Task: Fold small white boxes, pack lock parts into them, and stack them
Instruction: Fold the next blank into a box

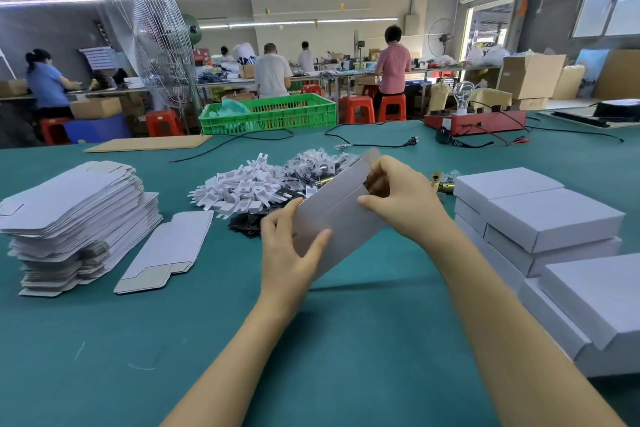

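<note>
- The desk (346,340) wears a smooth teal covering; a wide bare stretch of it fills the lower centre and lower left of the frame, crossed only by the two forearms.
- Mid-frame, a white box (332,215), thin matte card half formed, is held tilted above the desk, its far end open toward the upper right.
- The left hand (289,253) grips the box's near lower end, thumb laid over the top face and fingers curled behind.
- The right hand (401,194) pinches the far upper end, thumb on the face, fingers hooked over the open flap.
- At the left edge stands a tall, ragged stack of flat blanks (72,218), white on top, grey at the cut edges; one loose blank (166,250) lies just beside it.
- Behind the box lies a heap of lock parts (263,184): white notched plastic pieces, black flat pieces, small clear bags.
- At the right edge sit stacked closed boxes (540,218), square-cornered, running to the lower right corner.
- Brass-coloured pieces (440,182) lie between the right hand and those boxes.
</note>
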`<state>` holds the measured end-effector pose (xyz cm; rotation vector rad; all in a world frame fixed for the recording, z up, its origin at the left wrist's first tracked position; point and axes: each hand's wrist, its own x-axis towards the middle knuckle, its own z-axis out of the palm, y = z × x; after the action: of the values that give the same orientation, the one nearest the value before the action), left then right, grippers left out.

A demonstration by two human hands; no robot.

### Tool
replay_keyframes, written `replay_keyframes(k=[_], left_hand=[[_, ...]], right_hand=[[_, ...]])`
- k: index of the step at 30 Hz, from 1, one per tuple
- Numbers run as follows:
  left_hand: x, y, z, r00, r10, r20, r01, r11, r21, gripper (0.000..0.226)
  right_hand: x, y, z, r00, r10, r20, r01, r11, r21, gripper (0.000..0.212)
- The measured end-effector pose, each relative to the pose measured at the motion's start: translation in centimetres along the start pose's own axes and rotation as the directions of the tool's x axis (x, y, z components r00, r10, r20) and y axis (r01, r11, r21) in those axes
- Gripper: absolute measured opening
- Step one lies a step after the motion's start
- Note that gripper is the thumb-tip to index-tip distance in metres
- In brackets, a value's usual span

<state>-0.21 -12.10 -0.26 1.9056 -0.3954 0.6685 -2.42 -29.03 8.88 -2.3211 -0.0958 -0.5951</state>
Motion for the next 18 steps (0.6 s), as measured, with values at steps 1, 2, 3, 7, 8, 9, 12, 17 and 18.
replay_keyframes(k=[1, 2, 3, 7, 8, 9, 12, 17, 18], left_hand=[[0.0, -0.2, 0.0, 0.998, 0.065, -0.013, -0.061, 0.98, 0.187, 0.067], [-0.1, -0.3, 0.0, 0.99, 0.139, -0.006, -0.127, 0.924, 0.361, 0.085], [-0.2, -0.2, 0.0, 0.979, 0.2, 0.027, -0.188, 0.85, 0.493, 0.1], [-0.3, 0.5, 0.4, 0.964, 0.236, 0.126, -0.26, 0.717, 0.647, 0.131], [-0.3, 0.6, 0.6, 0.965, 0.231, 0.127, -0.258, 0.728, 0.635, 0.131], [-0.3, 0.7, 0.6, 0.966, 0.23, 0.121, -0.255, 0.745, 0.616, 0.127], [-0.1, 0.7, 0.4, 0.969, 0.238, 0.07, -0.236, 0.796, 0.558, 0.112], [0.0, 1.6, 0.1, 0.971, 0.227, 0.071, -0.229, 0.81, 0.54, 0.093], [-0.1, 1.8, 0.2, 0.973, 0.217, 0.083, -0.228, 0.818, 0.529, 0.092]], right_hand=[[-0.1, -0.2, 0.3, 1.0, 0.008, -0.001, -0.008, 1.0, -0.015, 0.017], [-0.1, -0.4, 0.6, 1.0, 0.008, 0.005, -0.008, 1.0, -0.008, 0.017], [-0.1, -0.6, 0.9, 1.0, 0.003, 0.011, -0.003, 1.0, 0.011, 0.016], [0.0, -1.2, 1.4, 1.0, 0.015, -0.007, -0.015, 0.998, 0.069, 0.015], [0.0, -1.4, 1.4, 1.0, 0.024, -0.008, -0.023, 0.997, 0.079, 0.015], [-0.1, -1.5, 1.3, 1.0, 0.025, 0.001, -0.025, 0.996, 0.09, 0.016], [-0.4, -2.1, 0.9, 0.994, -0.044, 0.098, 0.033, 0.994, 0.103, 0.024], [-0.9, -2.8, 0.6, 0.973, -0.104, 0.204, 0.118, 0.991, -0.059, 0.037], [-1.0, -2.8, 0.6, 0.976, -0.116, 0.185, 0.131, 0.989, -0.071, 0.038]])
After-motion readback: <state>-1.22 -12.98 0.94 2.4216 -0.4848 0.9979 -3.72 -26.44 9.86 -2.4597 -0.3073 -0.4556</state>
